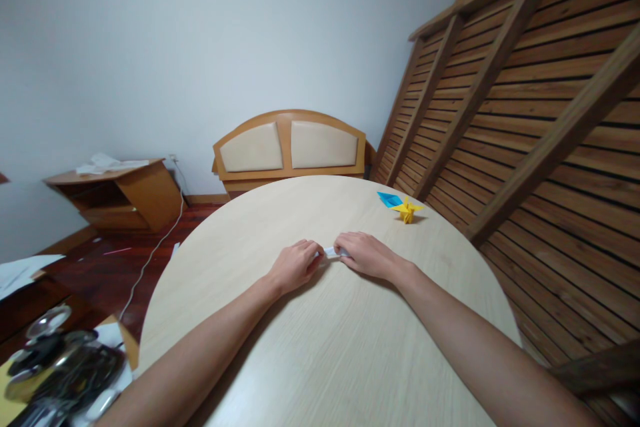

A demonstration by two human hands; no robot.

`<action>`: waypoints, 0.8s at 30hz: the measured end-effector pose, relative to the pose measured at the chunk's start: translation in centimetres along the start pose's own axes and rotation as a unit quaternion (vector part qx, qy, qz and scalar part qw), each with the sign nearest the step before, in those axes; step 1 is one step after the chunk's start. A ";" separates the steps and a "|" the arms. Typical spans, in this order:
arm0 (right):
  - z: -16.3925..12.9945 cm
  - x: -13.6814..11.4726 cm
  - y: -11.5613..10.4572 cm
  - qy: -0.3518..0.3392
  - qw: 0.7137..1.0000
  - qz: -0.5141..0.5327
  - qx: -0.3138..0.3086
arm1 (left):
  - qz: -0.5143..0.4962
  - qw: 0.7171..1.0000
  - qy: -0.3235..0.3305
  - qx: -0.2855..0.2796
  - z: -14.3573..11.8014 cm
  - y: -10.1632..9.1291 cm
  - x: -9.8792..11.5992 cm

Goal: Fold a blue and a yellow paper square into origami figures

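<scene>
At the far left edge, a dark cluttered heap of shiny things [55, 360] was cut off by the frame and too blurred to name. Behind it stood a low wooden side cabinet [117, 197] with crumpled white paper [107, 163] on top, and a white cord [155, 250] trailed across the dark floor. A padded headboard [290, 147] leaned against the pale wall.

I sat at a round, light wooden table [320, 360], both bare forearms stretched forward. My left hand [295, 265] lay curled, knuckles up, fingers pressed together and bearing down on the left end of a small white piece of paper [332, 252]. My right hand [365, 255] did the same at its right end. Only a sliver of the paper showed between my fingertips; the rest was hidden beneath them, so its shape was perhaps a folded strip.

Farther right, well apart from my hands, a blue folded paper [389, 199] lay just beside a yellow origami figure [408, 209]. Slatted wooden panels [540, 120] filled the right side.
</scene>
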State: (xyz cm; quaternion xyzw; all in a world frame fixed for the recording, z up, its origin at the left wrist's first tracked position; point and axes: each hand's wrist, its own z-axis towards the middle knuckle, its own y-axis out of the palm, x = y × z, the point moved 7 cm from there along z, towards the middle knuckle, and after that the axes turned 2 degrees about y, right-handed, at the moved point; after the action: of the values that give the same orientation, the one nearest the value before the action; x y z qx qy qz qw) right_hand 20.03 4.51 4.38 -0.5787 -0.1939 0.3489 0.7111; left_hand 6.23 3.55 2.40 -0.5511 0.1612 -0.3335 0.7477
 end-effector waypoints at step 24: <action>0.4 -1.9 -0.5 -0.042 0.997 -0.044 0.044 | 0.047 0.998 0.030 0.038 0.1 -0.5 0.7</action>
State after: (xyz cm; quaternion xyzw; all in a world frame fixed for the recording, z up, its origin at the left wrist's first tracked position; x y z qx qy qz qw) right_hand 18.59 3.36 5.23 -0.5225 -0.2336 0.3494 0.7418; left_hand 6.65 3.09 2.97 -0.5037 0.1965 -0.3207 0.7777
